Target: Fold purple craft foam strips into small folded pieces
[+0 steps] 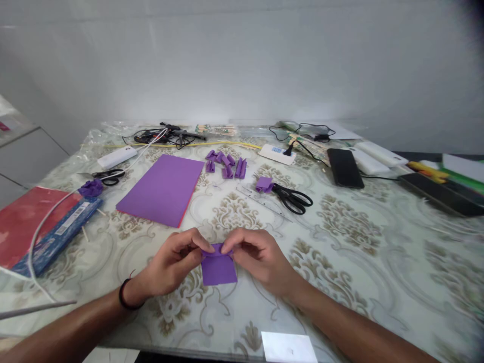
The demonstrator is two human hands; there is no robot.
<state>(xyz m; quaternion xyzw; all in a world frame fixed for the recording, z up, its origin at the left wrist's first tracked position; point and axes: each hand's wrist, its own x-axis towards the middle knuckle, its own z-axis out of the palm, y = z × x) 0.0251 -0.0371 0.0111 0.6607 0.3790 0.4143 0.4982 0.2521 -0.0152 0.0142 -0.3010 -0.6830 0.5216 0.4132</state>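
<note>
A small piece of purple paper [219,270] is between my two hands, near the front of the table, with its far edge folded over. My left hand [176,262] pinches the fold at its left end. At the right end, my right hand [260,259] grips the same fold between thumb and fingers. Beyond them lie several folded purple paper pieces [227,162] in a group. Another folded purple paper [263,184] rests against the blades of black-handled scissors [293,197]. A clear ruler [262,202] lies just in front of these.
To the left are a stack of purple sheets [162,189], a red and blue packet [49,227], crumpled purple paper [91,188] and a second pair of scissors [111,176]. A white power strip [278,154], a black phone [345,168] and tangled cables [166,135] lie farther back.
</note>
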